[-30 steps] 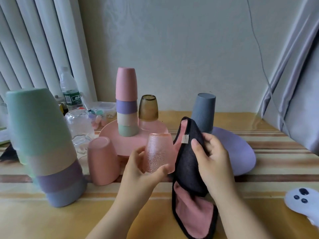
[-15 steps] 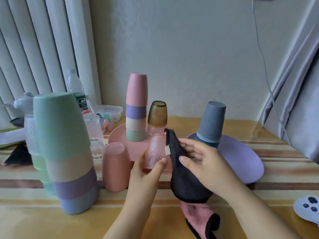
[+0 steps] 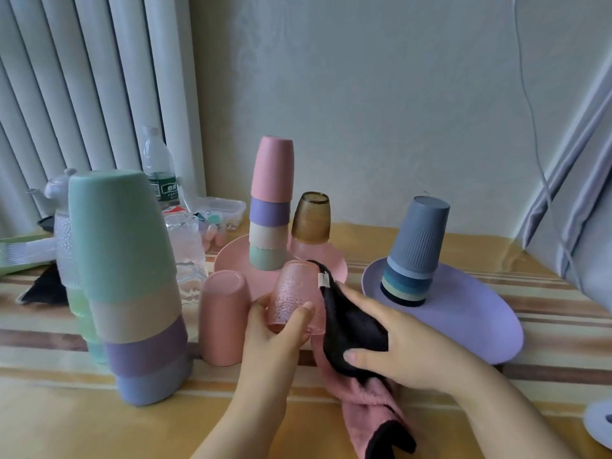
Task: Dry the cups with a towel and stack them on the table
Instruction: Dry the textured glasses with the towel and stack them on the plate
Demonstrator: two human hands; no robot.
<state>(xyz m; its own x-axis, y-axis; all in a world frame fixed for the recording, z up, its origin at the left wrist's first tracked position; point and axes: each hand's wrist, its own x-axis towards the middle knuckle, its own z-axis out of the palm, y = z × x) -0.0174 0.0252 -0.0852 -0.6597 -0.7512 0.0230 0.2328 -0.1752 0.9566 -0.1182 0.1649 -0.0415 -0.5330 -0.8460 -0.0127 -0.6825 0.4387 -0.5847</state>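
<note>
With left hand [image 3: 278, 329] fingers gripping the pink glass [image 3: 294, 294], the right hand [image 3: 397, 342] should press its pinched towel [image 3: 351, 326], at the glass's 3 o'clock, around the wall

Dimpled translucent pink glass cup [image 3: 291, 293], fluffy black-and-pink cloth towel [image 3: 356, 329], matt plastic cup stack [image 3: 132, 279], glossy striped tabletop [image 3: 546, 376].

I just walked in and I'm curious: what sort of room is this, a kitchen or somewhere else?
Probably a room in a home, not clearly a kitchen. A striped cloth covers the table, pale curtains hang behind it, and household clutter like a water bottle sits among stacked cups.
</note>
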